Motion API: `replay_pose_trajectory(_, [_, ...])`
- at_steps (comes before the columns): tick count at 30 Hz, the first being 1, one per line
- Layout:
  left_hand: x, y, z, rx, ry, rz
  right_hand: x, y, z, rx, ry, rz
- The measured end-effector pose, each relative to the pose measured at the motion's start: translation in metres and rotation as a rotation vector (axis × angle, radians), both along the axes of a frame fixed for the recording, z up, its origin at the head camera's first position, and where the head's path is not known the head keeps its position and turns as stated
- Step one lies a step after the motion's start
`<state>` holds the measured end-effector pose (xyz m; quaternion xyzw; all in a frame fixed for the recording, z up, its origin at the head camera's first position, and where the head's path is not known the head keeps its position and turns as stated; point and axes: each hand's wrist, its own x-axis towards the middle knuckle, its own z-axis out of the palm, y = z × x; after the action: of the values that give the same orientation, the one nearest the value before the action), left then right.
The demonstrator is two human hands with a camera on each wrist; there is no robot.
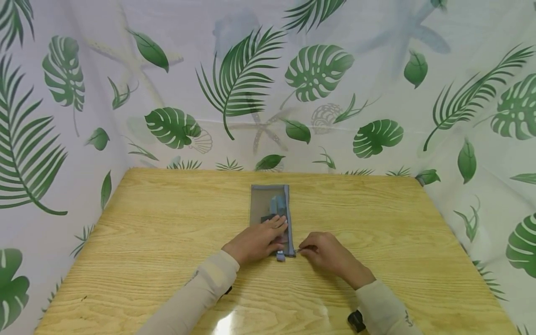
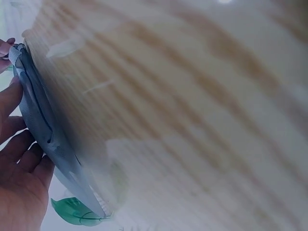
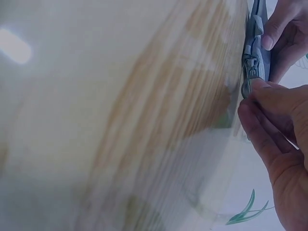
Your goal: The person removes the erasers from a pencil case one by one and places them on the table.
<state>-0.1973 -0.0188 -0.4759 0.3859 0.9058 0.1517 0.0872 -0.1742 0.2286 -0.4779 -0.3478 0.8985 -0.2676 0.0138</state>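
Note:
A flat grey zip pouch (image 1: 258, 201) with see-through sides and blue-grey edging lies on the table, long side pointing away from me. Light blue objects (image 1: 277, 204) and something dark show through it; their kind is unclear. My left hand (image 1: 257, 239) rests on the pouch's near half, fingers extended across it and covering part of the contents. At the near right corner, my right hand (image 1: 328, 253) pinches the zipper pull (image 3: 246, 89) between thumb and fingers. A small fabric tab (image 1: 280, 256) sticks out from the near end.
The wood-grain table (image 1: 167, 214) extends around the pouch on every side. Behind it and at both sides hangs a white cloth (image 1: 251, 139) printed with green leaves. Dark wrist devices (image 1: 356, 321) show at the sleeves.

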Motion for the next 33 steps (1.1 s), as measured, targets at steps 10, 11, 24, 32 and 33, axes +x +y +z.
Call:
replay_pose_trajectory(10, [-0.0008,0.0010,0.0002,-0.006,-0.007,0.010,-0.0002,-0.0009,0.0001,-0.055,0.000,-0.039])
replay_pose_trajectory(11, [-0.0006,0.0012,0.0005,-0.005,-0.010,0.010,-0.0001,-0.0011,0.0001,-0.058,-0.001,-0.041])
replay_pose_trajectory(24, [-0.0008,0.0034,0.0004,-0.017,-0.007,0.010,-0.0020,-0.0070,-0.0002,-0.060,0.019,-0.085])
replay_pose_trajectory(32, [0.0000,0.0032,0.0006,-0.020,0.014,0.005,-0.0023,-0.0098,-0.0003,-0.067,0.036,-0.106])
replay_pose_trajectory(33, [0.0001,0.0030,0.0003,-0.019,0.015,0.003,-0.0021,-0.0101,-0.0001,-0.070,0.036,-0.109])
